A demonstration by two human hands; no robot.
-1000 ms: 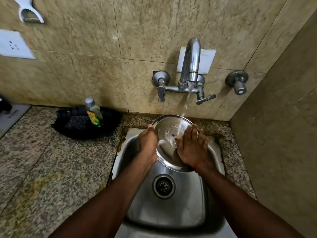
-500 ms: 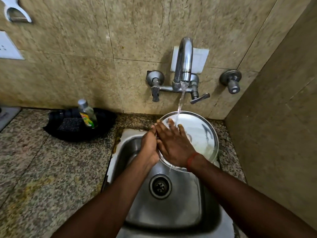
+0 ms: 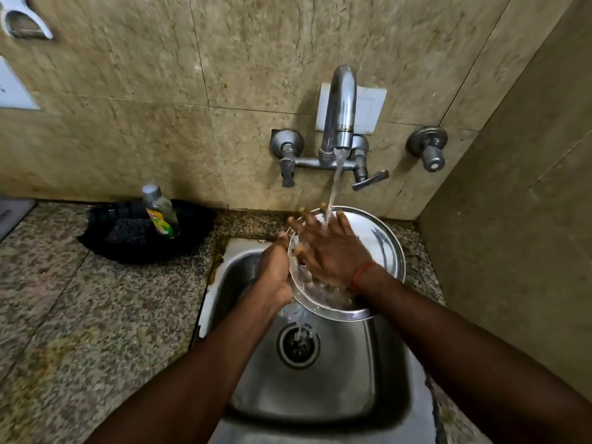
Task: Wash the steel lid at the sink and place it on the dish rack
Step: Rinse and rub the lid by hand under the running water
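Observation:
A round steel lid (image 3: 381,241) is tilted over the steel sink (image 3: 336,389), under the running tap (image 3: 340,113). My left hand (image 3: 275,270) grips the lid's left rim. My right hand (image 3: 330,251) lies flat on the lid's inner face with fingers spread, and the water stream lands on its fingers. Water runs off the lid's lower edge toward the drain (image 3: 298,345). No dish rack shows in this view.
A black tray (image 3: 105,248) on the granite counter (image 3: 64,315) left of the sink holds a dish soap bottle (image 3: 159,211) and a dark scrubber (image 3: 128,232). A tiled wall stands close on the right. A second valve (image 3: 429,149) juts from the back wall.
The lid has tipped its face toward me and shifted right. My right hand slid from the lid's right side across to its upper left, under the stream.

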